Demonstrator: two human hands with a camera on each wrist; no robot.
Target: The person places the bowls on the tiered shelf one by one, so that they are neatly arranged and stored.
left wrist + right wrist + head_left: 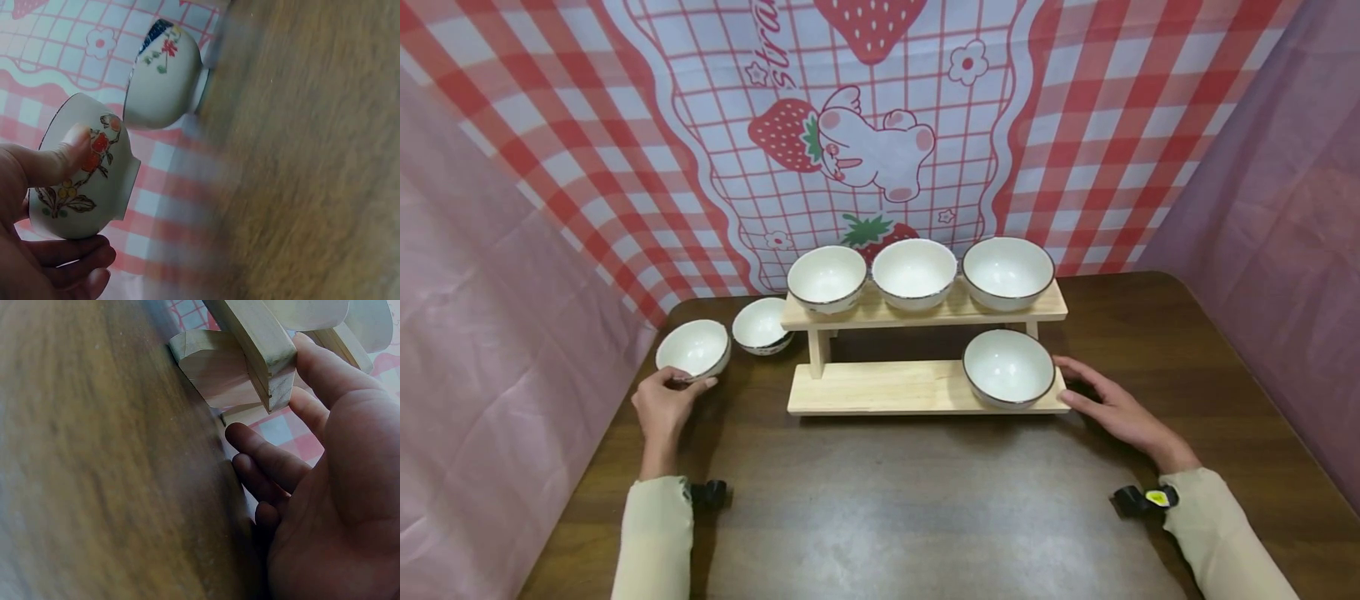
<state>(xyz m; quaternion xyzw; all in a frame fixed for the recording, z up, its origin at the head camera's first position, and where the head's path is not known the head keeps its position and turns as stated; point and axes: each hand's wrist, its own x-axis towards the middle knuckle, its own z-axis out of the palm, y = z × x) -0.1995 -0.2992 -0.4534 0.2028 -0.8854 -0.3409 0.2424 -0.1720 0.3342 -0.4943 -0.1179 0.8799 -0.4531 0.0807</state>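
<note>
At the left, my left hand [668,406] holds a small white bowl [692,346] with a dark rim, thumb on its outer wall and fingers beneath. In the left wrist view this bowl [87,169] shows painted red fruit and leaves, and its foot is off the table. A second bowl [762,323] stands beside it, left of a two-tier wooden stand [880,387]. My right hand [1112,407] touches the right end of the stand's lower board [275,369] with thumb and forefinger, its other fingers loosely bent. On that board's right part sits a bowl [1009,367].
Three more white bowls line the upper board: left [827,275], middle [914,271] and right [1008,271]. The stand rests on a brown wooden table [895,508]. Behind hangs a red-and-white checked strawberry cloth [1097,150], with pink cloth [497,333] at the sides.
</note>
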